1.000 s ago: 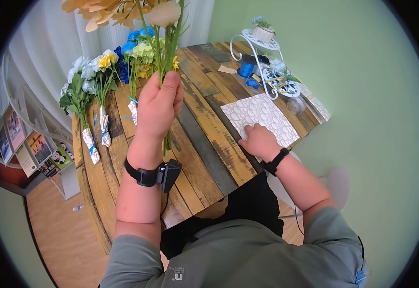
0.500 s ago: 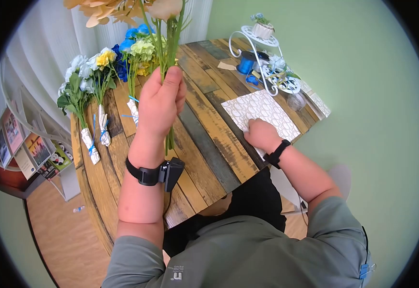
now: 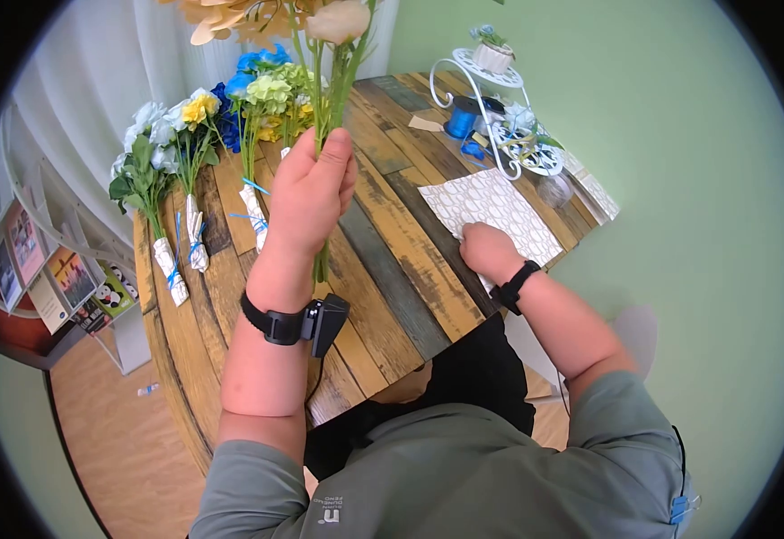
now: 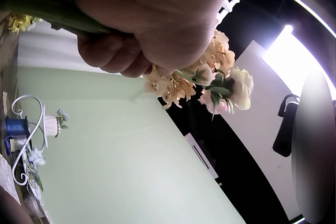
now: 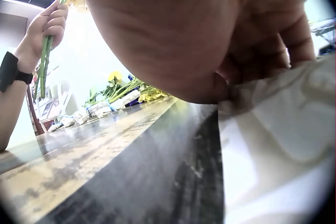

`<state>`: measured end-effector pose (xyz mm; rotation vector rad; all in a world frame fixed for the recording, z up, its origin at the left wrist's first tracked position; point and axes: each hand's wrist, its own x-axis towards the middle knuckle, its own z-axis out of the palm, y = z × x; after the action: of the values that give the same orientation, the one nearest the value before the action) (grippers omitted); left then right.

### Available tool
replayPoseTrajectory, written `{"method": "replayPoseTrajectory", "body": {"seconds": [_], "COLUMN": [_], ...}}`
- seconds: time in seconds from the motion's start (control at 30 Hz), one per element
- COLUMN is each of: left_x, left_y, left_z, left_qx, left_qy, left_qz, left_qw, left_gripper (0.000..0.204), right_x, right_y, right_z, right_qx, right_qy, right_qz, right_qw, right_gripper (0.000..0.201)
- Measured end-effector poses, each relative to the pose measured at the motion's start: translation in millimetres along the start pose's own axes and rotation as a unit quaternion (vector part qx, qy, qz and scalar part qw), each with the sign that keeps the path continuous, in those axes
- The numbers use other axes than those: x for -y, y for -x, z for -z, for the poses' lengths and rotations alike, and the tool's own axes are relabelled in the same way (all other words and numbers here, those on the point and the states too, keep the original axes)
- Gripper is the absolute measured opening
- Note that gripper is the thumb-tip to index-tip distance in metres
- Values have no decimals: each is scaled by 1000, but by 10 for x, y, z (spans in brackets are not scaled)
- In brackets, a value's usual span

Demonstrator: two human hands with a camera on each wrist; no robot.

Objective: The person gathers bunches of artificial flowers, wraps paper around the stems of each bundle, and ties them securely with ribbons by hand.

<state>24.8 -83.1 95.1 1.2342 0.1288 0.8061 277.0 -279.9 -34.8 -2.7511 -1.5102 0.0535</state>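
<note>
In the head view my left hand [image 3: 313, 193] is raised over the table, its fingers wrapped round the green stems [image 3: 322, 260] of a bunch of peach and cream artificial flowers [image 3: 336, 22]. The stems run down below the fist, and the blooms are partly cut off at the top of that view. The left wrist view shows the blooms [image 4: 241, 88] beyond the curled fingers. My right hand [image 3: 492, 251] is at the near left edge of a white patterned sheet of wrapping paper [image 3: 509, 211]. In the right wrist view the thumb and fingers pinch the paper's edge [image 5: 273, 113].
Several paper-wrapped bouquets [image 3: 172, 269] with blue ties lie along the table's left side. At the back right stands a white metal plant stand [image 3: 498, 76], with a spool of blue ribbon [image 3: 462, 117] beside it. A magazine rack [image 3: 41, 251] is left of the table [image 3: 392, 234].
My left hand has shifted slightly right with the flowers. The right hand's fingers, spread on the paper a second ago, have drawn in to its near left edge.
</note>
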Motion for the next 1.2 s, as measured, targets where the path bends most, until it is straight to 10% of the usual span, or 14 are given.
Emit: {"method": "replayPoseTrajectory", "body": {"seconds": [0.2, 0.33, 0.47, 0.6, 1.07, 1.17, 1.2], "left_x": [-5, -14, -94, -164, -20, 25, 53], "left_y": [-34, -68, -97, -84, -181, -199, -199], "left_z": [29, 155, 264, 326, 300, 232, 209], "left_qx": [-2, -5, -27, -39, -43, -51, -53], "left_qy": [-27, 12, 40, 57, 61, 37, 37], "left_qz": [-20, -31, -27, -28, 36, 49, 47], "left_qw": [999, 999, 998, 997, 997, 997, 997], "left_gripper": [32, 30, 29, 28, 30, 33, 33], "right_x": [0, 370, 624, 478, 17, -49, -157], "right_y": [18, 196, 207, -42, -161, -191, -270], "right_z": [170, 732, 1076, 924, 28, -24, -240], "right_qx": [-20, -9, 23, 23, 102, 107, -63], "right_qy": [-86, -398, -813, -884, -778, -708, -593], "right_qz": [42, 149, 128, 87, -130, -142, -96], "right_qw": [995, 905, 568, 459, 607, 683, 797], "right_gripper": [21, 16, 25, 29, 20, 20, 21]}}
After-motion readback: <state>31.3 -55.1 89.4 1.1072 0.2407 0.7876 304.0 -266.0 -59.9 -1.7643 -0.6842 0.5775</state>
